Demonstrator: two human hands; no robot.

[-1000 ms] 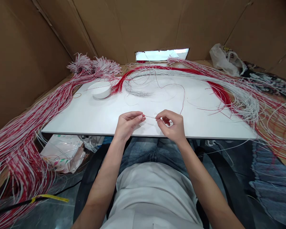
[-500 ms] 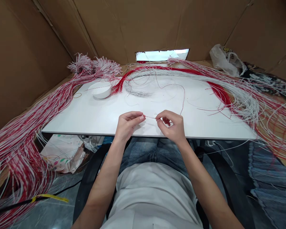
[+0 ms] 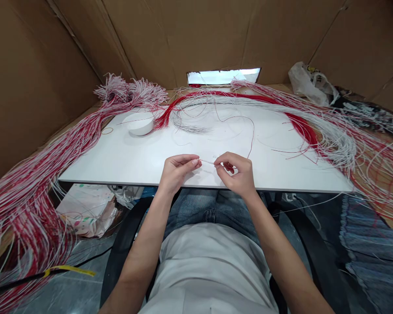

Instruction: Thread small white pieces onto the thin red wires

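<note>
Between my two hands, just above the front part of the white tabletop (image 3: 144,161), runs a short stretch of thin twisted wire (image 3: 207,162). It looks red and whitish. My left hand (image 3: 179,173) pinches one end between thumb and forefinger. At the other end, my right hand (image 3: 237,172) has its thumb and forefinger pressed together on the wire, its other fingers curled. A loose red wire (image 3: 253,131) loops across the tabletop behind and passes down behind my right hand.
Thick bundles of red-and-white wires hang at the left (image 3: 62,144) and lie along the right (image 3: 363,131). Loose red wires (image 3: 303,126) arc across the back. A white bowl (image 3: 140,124) stands at back left, beside a rubber band (image 3: 107,130). Cardboard walls (image 3: 144,39) enclose the table.
My left hand has shifted very slightly to the right, and the stretch of wire between my hands looks a little shorter and paler. My right hand keeps nearly the same place and pinch.
</note>
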